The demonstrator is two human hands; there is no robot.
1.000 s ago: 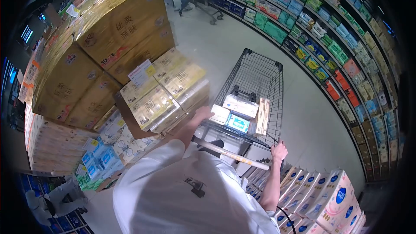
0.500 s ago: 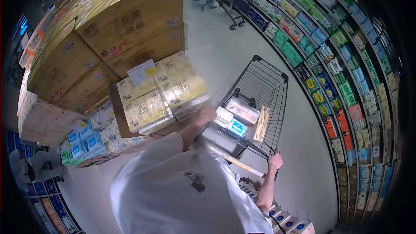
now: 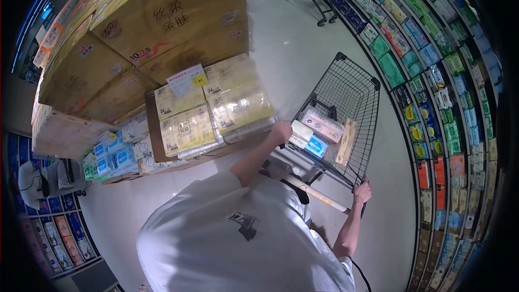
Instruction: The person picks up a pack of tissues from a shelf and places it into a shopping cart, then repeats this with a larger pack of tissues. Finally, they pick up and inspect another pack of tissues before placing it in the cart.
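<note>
black wire cart (image 3: pixel 346 91) (pale tissue packs (image 3: pixel 323 124) inside)

Even overhead store light fills the scene, brightest on the pale floor (image 3: pixel 292 48) at 12 o'clock, which shows a soft sheen and almost no shadow. Glare streaks the plastic-wrapped gold boxes (image 3: pixel 162 27) at 11 o'clock. Heavy fisheye distortion bends the shelves (image 3: pixel 432 75) at 3 o'clock into an arc, and a black vignette rings the frame. The corner at 8 o'clock is dim and soft. The cart (image 3: pixel 346 92) wires near the centre read fairly sharp.
</note>
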